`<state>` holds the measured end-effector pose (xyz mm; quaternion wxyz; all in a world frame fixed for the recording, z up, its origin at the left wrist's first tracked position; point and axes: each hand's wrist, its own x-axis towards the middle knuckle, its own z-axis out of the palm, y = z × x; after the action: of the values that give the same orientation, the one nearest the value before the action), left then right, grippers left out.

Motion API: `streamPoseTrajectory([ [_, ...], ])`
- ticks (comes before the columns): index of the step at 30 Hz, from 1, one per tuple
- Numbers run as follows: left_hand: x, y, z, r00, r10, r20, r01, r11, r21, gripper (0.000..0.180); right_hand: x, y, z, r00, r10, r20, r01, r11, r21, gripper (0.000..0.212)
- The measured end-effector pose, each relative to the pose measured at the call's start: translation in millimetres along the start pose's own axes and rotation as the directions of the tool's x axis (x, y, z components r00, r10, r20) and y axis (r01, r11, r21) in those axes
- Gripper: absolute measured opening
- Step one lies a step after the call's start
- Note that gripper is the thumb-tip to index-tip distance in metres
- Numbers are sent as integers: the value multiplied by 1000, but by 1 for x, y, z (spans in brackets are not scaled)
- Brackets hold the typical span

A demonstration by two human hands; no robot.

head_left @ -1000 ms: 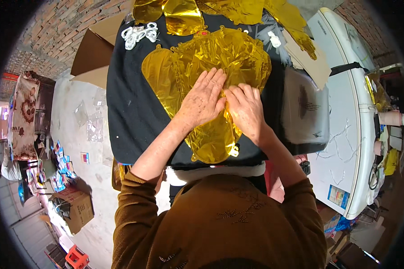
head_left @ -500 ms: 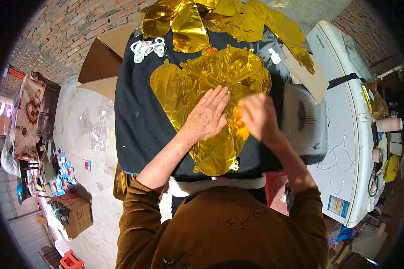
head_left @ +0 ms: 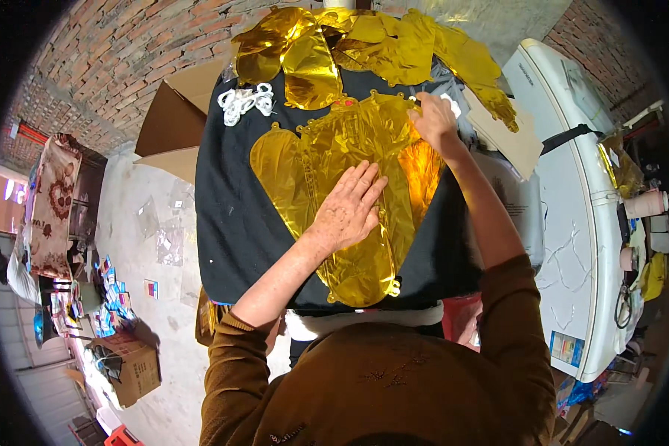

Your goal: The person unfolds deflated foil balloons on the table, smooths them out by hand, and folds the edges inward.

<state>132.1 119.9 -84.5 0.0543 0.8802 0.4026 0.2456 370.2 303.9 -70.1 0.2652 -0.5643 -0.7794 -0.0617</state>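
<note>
A flat, uninflated gold foil balloon [head_left: 279, 178] with small tabs along its rim lies on the black cloth in front of me. It narrows toward my body, and a small red spot shows at its top edge. My left hand [head_left: 347, 210] rests flat on its middle, fingers stretched out. At the balloon's upper right edge, my right hand [head_left: 434, 121] has its fingers bent together over the foil; its fingertips are partly hidden. Below that hand, the right side of the foil shines orange.
More gold foil balloons [head_left: 401, 52] lie at the table's far side. A bundle of white cord [head_left: 244, 102] sits on the black cloth [head_left: 230, 223] at far left. Clear plastic bags [head_left: 505, 204] and cardboard [head_left: 509, 137] lie at right, beside a white freezer [head_left: 569, 253]. An open carton [head_left: 172, 119] stands left.
My right hand has moved away from me, from the balloon's right middle to its upper right edge. The orange-shining area looks larger. My left hand stays flat on the foil.
</note>
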Motion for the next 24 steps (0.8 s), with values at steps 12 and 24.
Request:
streamPoseTrajectory([
  [12, 5, 2, -4, 1000, 0, 18, 0, 1000, -12, 56, 56, -84, 10, 862, -191, 469, 240, 970, -47, 36],
  [24, 2, -13, -9, 1000, -14, 5, 14, 1000, -28, 58, 105, -106, 51, 961, -39, 275, 20, 997, 72, 59],
])
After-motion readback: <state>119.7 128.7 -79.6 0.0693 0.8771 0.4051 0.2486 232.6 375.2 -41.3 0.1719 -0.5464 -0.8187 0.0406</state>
